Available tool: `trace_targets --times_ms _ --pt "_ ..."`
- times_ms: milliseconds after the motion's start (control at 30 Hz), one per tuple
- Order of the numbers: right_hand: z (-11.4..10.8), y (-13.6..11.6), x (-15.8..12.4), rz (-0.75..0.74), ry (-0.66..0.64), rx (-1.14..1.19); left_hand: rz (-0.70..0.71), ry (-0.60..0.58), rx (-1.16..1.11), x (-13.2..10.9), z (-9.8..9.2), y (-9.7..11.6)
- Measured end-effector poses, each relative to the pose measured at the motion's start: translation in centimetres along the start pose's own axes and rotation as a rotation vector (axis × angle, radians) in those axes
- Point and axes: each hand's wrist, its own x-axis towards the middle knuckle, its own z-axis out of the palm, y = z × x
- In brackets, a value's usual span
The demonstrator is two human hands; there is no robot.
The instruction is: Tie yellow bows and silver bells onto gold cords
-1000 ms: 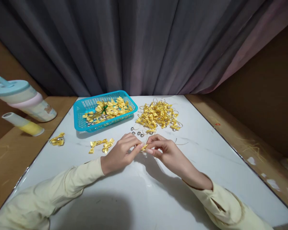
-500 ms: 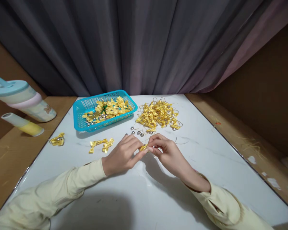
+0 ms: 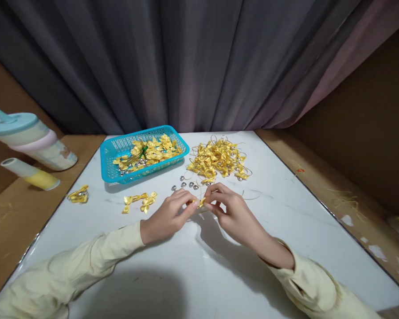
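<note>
Bow [image 3: 201,202] is held just over the tabletop [image 3: 136,274], on the near side of the bells [image 3: 191,184], its two sides pinched by the fingers of the left hand [image 3: 168,219] and right hand [image 3: 235,217], tips nearly closed; whether a cord is also caught between them can't be told. Ribbon is probably best gripped lightly at the edges so the folds aren't crushed, with one side steadied while the other is adjusted, and cord loops in the pile [image 3: 216,159] should be avoided, as snagging looks likely.
</note>
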Motion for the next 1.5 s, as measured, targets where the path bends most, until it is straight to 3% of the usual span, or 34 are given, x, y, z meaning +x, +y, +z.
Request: trace_targets --times_ms 100,200,300,433,533,600,700,967,1200,1500 --pt "-0.5 0.9 0.2 0.126 -0.089 0.117 -0.187 -0.062 0.003 -0.1 0.1 -0.8" --pt "-0.8 1.7 0.1 0.217 -0.188 0.311 -0.254 -0.105 0.037 -0.5 0.6 -1.9" --pt "-0.7 2.0 -0.2 0.276 -0.286 0.5 -0.212 -0.126 0.098 -0.8 1.0 -2.6" --pt "-0.4 2.4 -0.5 0.279 -0.329 0.564 -0.108 -0.185 0.265 -0.9 0.6 -2.5" --pt "-0.2 2.6 -0.5 0.272 -0.331 0.586 -0.03 -0.123 0.42 -1.1 -0.3 -1.3" --pt "-0.1 2.6 -0.5 0.266 -0.338 0.595 -0.006 -0.089 0.357 -1.3 -0.9 -0.1" --pt "-0.1 2.4 -0.6 0.249 -0.36 0.605 -0.04 -0.168 0.16 -1.5 -1.3 1.3" --pt "-0.3 1.5 -1.0 0.195 -0.479 0.653 -0.372 -0.417 -0.38 -1.0 -0.9 1.9" --pt "-0.1 1.9 -1.2 0.212 -0.574 0.658 -0.392 -0.511 -0.377 -0.8 -1.2 2.0" --pt "-0.4 2.0 -1.1 0.224 -0.638 0.611 -0.409 -0.55 -0.361 -0.8 -1.2 1.6"
